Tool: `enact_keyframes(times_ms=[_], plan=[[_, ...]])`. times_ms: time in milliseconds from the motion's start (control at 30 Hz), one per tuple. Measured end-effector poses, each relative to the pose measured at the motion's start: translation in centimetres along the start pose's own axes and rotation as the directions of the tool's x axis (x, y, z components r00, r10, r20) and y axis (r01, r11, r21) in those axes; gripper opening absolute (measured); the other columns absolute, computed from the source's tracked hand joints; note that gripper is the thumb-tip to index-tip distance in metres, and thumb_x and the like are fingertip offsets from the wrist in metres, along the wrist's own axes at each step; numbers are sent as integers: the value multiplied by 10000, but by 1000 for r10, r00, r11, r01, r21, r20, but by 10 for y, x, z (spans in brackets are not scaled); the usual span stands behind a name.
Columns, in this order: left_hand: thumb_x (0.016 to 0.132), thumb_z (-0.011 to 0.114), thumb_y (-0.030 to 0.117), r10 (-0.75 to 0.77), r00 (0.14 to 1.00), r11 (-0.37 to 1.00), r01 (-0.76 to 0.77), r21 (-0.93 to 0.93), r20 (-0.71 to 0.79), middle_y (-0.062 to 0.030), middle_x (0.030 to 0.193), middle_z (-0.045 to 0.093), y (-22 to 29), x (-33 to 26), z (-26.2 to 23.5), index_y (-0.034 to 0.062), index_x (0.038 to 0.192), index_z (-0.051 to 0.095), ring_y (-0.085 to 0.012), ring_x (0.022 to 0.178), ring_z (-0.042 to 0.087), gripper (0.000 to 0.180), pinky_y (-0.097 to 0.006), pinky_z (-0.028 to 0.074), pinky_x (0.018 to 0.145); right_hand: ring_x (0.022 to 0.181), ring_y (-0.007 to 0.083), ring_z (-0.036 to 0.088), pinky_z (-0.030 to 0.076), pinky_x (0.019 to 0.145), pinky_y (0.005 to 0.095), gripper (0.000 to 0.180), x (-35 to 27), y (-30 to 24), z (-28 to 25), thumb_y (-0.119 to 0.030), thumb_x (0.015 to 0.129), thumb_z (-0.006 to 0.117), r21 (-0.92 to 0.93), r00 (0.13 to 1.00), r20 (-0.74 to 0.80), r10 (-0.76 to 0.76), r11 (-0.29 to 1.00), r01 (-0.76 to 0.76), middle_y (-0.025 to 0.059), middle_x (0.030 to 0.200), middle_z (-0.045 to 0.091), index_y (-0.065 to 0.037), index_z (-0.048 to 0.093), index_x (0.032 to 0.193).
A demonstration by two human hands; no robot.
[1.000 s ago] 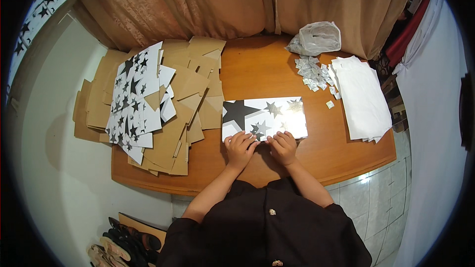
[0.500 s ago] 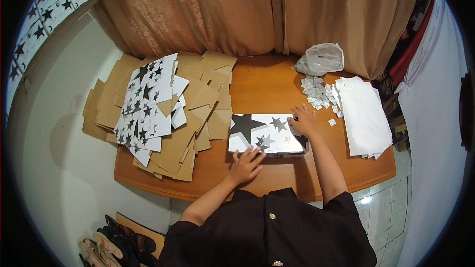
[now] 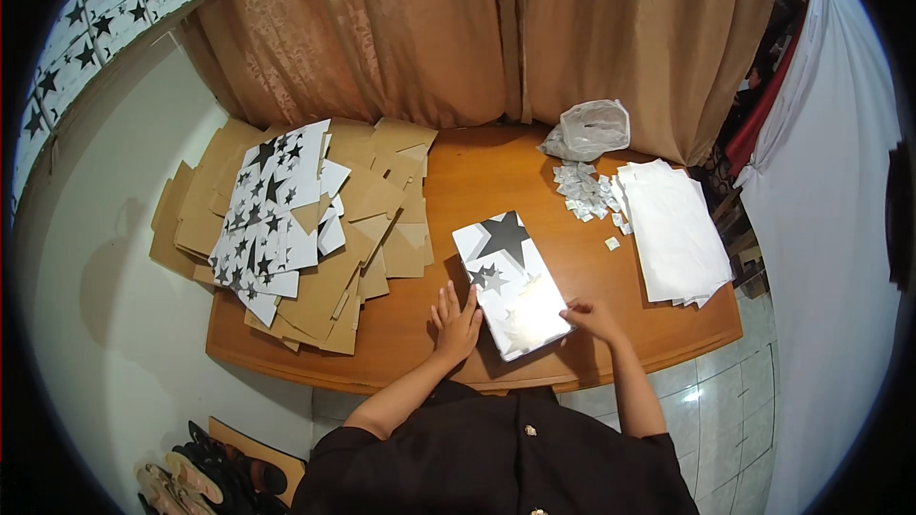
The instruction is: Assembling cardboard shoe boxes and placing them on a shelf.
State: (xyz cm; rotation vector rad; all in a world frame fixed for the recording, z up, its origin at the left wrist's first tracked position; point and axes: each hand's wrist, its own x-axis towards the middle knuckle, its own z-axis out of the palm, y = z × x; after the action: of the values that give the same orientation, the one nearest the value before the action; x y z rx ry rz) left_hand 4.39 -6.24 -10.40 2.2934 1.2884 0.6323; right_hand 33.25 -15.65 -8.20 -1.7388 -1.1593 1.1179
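Note:
A closed white cardboard box (image 3: 520,296) with black and grey stars lies on the wooden table in front of me, set at a slant. Along its left side is my left hand (image 3: 456,327), fingers spread, the fingertips at the box's edge. My right hand (image 3: 593,319) grips the lower right edge of the box with bent fingers; its thumb side is partly hidden. Light glares off the near part of the lid.
Flat brown cardboard pieces (image 3: 367,215) and star-printed sheets (image 3: 272,205) are piled on the table's left. At the right lie a stack of white paper (image 3: 673,234), small sachets (image 3: 584,189) and a clear plastic bag (image 3: 593,129). Shoes (image 3: 224,467) stand on the floor.
The box has turned clockwise from lying sideways to pointing lengthwise toward me. My right hand has come down from its far right corner to its near right edge; my left hand stays beside it.

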Motion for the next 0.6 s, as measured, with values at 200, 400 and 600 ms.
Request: enact_keyframes(times_ms=[200, 400, 600], plan=[[1004, 229, 324, -7, 978, 664, 160, -730, 207, -187, 1504, 22, -12, -27, 42, 24, 1433, -62, -278, 1390, 48, 599, -314, 92, 1107, 1159, 242, 480, 364, 977, 341, 510, -53, 33, 54, -236, 855, 598, 257, 993, -46, -111, 959, 119, 181, 1243, 519, 32, 463, 1268], [966, 404, 295, -57, 943, 431, 320, -844, 329, -152, 1494, -33, 20, -64, 21, 27, 1395, -206, -215, 1372, 19, 792, -286, 64, 1093, 1300, 289, 317, 256, 1056, 370, 633, -74, 10, 86, -191, 830, 612, 251, 902, -294, -316, 885, 392, 203, 1379, 364, 27, 326, 1351], [962, 406, 227, 0, 998, 436, 61, -898, 68, -123, 1495, -118, 48, -63, -89, 11, 1383, -228, -208, 1373, -72, 791, -306, 9, 1095, 1346, 312, 224, 186, 1084, 427, 820, -80, -70, 83, -216, 723, 705, 93, 779, -89, -621, 773, 627, 201, 1455, 222, -54, 261, 1394]])
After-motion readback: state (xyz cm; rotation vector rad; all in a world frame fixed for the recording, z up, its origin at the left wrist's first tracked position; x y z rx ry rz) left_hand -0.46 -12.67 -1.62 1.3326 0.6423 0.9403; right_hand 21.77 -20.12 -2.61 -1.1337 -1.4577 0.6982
